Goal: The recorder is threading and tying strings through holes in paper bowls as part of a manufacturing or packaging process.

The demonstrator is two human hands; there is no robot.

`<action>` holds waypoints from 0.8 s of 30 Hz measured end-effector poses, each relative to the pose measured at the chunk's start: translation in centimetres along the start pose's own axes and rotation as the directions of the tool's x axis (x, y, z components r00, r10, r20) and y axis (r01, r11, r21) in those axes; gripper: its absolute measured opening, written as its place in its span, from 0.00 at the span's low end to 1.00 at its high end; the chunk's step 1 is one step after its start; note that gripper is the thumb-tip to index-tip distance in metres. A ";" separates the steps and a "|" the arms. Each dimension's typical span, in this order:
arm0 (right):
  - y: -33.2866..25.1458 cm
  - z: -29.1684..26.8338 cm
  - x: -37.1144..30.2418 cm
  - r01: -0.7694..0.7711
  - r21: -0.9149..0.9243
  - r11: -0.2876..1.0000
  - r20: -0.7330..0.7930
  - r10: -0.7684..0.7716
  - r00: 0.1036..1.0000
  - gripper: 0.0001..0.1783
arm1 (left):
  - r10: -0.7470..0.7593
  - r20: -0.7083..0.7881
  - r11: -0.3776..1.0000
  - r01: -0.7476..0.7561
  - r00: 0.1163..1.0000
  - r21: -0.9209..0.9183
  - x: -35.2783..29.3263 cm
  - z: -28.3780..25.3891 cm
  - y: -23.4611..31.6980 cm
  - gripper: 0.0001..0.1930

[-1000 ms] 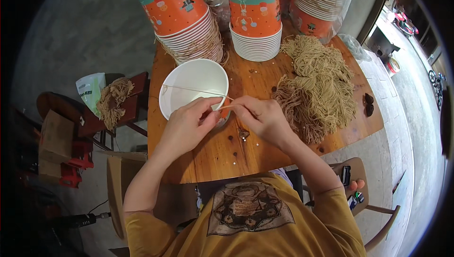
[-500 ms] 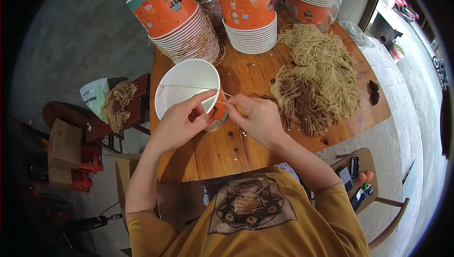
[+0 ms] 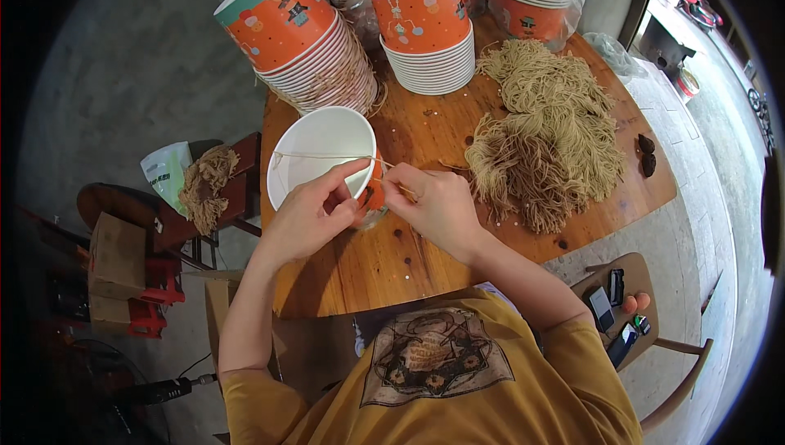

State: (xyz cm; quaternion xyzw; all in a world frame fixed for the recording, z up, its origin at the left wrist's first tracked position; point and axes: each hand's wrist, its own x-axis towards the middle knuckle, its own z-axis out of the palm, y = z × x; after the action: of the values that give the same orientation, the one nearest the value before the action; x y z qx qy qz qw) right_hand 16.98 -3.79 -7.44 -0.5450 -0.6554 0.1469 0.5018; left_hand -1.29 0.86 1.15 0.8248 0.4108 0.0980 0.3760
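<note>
A white-lined paper tub point(image 3: 307, 130) with an orange printed outside leans on the table, its mouth tilted toward me. A thin tan string point(image 3: 323, 155) stretches across its mouth to the right rim. My left hand point(image 3: 304, 220) is closed at the near right rim, index finger stretched along the string and thumb apart from it; its other fingers are partly hidden. Just right of the rim, my right hand point(image 3: 437, 209) pinches the string between thumb and fingers. A large heap of tan string point(image 3: 552, 134) lies to the right.
Upside-down stacks of orange paper tubs point(image 3: 421, 15) stand along the back of the wooden table point(image 3: 352, 281). Two dark lumps point(image 3: 647, 155) lie at its right edge. At left, a stool holds more string point(image 3: 206, 187); a chair point(image 3: 679, 347) with phones is at right.
My right hand has shifted slightly left and closer to the tub's rim, still pinching the string. My left hand stays almost in place. The whole view has shifted a little.
</note>
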 end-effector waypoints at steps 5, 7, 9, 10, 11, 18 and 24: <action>0.0 0.4 0.3 0.000 -0.009 1.000 -0.001 0.000 1.000 0.03 | 0.036 -0.007 0.986 -0.036 0.999 -0.162 0.8 -0.1 -0.4 0.20; -0.2 0.5 0.5 -0.013 -0.003 1.000 0.003 0.013 1.000 0.04 | 0.035 0.019 0.977 -0.030 0.999 -0.209 1.5 -0.1 -0.7 0.17; -0.4 0.3 0.6 -0.025 -0.021 0.999 0.026 0.025 0.999 0.05 | 0.037 0.042 0.966 -0.025 0.998 -0.256 2.2 -0.2 -1.1 0.14; -0.5 0.2 0.7 -0.041 -0.038 0.998 0.046 0.042 0.998 0.06 | 0.033 0.058 0.964 -0.016 0.998 -0.267 2.7 -0.1 -1.3 0.11; -0.5 0.3 0.7 -0.035 -0.041 0.999 0.047 0.037 0.998 0.06 | 0.029 0.073 0.961 -0.008 0.997 -0.278 3.0 -0.1 -1.6 0.08; 0.3 -0.6 1.5 0.103 0.043 0.994 0.121 -0.108 0.987 0.06 | 0.027 -0.005 0.973 -0.028 1.000 -0.231 3.3 0.0 -2.3 0.06; 0.3 -3.8 2.7 0.225 0.116 0.968 0.213 -0.245 0.946 0.05 | -0.068 -0.138 0.878 -0.006 0.988 -0.479 3.1 0.0 -1.5 0.05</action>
State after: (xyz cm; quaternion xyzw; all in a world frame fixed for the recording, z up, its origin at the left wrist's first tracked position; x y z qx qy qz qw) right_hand 20.54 -2.70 -4.56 -0.4196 -0.7611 0.1761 0.4622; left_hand -0.19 3.75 -0.36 0.6898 0.4143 0.2525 0.5374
